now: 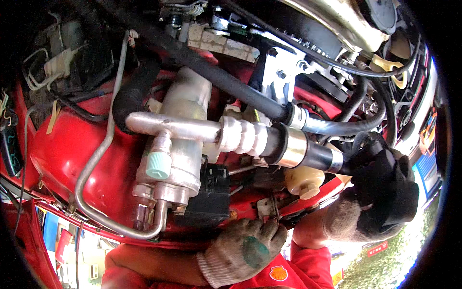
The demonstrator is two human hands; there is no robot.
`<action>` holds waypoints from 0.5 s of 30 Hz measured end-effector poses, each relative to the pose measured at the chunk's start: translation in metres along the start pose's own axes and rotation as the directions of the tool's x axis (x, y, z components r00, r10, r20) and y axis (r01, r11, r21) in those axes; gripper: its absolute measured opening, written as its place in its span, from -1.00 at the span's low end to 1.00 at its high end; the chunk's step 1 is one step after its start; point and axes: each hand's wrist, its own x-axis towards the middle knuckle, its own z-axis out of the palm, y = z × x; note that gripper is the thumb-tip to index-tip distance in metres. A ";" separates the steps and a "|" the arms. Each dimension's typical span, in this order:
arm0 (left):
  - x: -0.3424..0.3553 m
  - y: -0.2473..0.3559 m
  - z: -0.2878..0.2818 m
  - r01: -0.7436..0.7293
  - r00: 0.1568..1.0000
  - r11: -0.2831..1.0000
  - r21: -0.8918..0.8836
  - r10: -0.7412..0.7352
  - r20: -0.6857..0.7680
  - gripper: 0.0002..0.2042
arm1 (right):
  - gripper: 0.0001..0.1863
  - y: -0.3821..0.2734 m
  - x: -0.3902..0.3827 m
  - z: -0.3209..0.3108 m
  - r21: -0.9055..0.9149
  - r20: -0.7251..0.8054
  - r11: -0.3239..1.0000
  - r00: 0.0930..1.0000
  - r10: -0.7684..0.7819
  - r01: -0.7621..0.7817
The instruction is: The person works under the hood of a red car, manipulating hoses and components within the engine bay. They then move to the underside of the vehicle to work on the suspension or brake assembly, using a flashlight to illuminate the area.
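My left hand (pixel 243 250), in a grey-beige knit glove with a green patch on its back, is at the lower middle. Its fingers are curled closed beside a small metal bracket (pixel 267 208) at the front edge of the engine bay. Whatever they grip is too small to make out. My right hand (pixel 349 216), in a similar glove, is raised at the right. A bulky black mass (pixel 387 185) covers most of its fingers, close to the end of a black hose (pixel 315 156). I cannot make out what this black thing is.
A silver cylinder (pixel 185 103) with a metal pipe (pixel 180 127) and teal cap (pixel 158 164) stands left of centre. A bent thin pipe (pixel 94 166) loops below it. A black rubber hose (pixel 231 89) crosses diagonally. A yellowish plastic reservoir (pixel 304 180) sits between my hands.
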 end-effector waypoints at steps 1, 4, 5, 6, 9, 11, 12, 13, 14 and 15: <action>0.001 0.002 0.000 0.017 0.998 1.000 0.026 -0.018 0.057 -0.77 | -0.46 0.000 0.000 0.002 -0.002 0.002 1.000 1.000 -0.006 0.006; 0.001 0.008 -0.006 0.038 0.990 0.995 0.094 -0.051 0.131 -0.75 | -0.45 0.001 0.000 0.003 0.005 -0.005 1.000 1.000 -0.025 0.025; 0.000 0.009 -0.006 0.037 0.995 0.993 0.108 -0.046 0.089 -0.73 | -0.44 0.000 0.000 0.003 0.009 -0.007 0.999 0.999 -0.034 0.034; -0.001 0.010 -0.006 0.036 0.998 0.992 0.123 -0.041 0.045 -0.72 | -0.43 0.000 0.001 0.002 0.014 -0.008 0.999 0.999 -0.044 0.044; -0.010 0.000 0.000 -0.074 0.970 0.997 0.026 0.066 0.232 -0.62 | -0.42 0.002 0.000 0.001 0.015 -0.013 0.999 0.999 -0.047 0.047; -0.011 -0.001 0.000 -0.085 0.978 0.990 0.110 0.062 0.199 -0.62 | -0.41 0.005 -0.001 -0.004 0.018 -0.025 0.998 0.998 -0.061 0.062; -0.010 -0.001 -0.001 -0.089 0.982 0.984 0.152 0.061 0.178 -0.61 | -0.40 0.002 -0.004 -0.006 0.025 -0.027 0.997 0.997 -0.076 0.076; -0.009 0.000 -0.002 -0.094 0.986 0.976 0.195 0.063 0.157 -0.61 | -0.39 0.005 -0.003 -0.010 0.031 -0.018 0.996 0.996 -0.082 0.083; -0.007 0.000 -0.004 -0.102 0.988 0.964 0.245 0.070 0.136 -0.61 | -0.39 0.005 -0.003 -0.015 0.037 -0.022 0.995 0.995 -0.095 0.095; -0.006 0.000 -0.004 -0.111 0.990 0.949 0.294 0.080 0.115 -0.61 | -0.38 0.006 -0.003 -0.020 0.037 -0.022 0.994 0.994 -0.104 0.105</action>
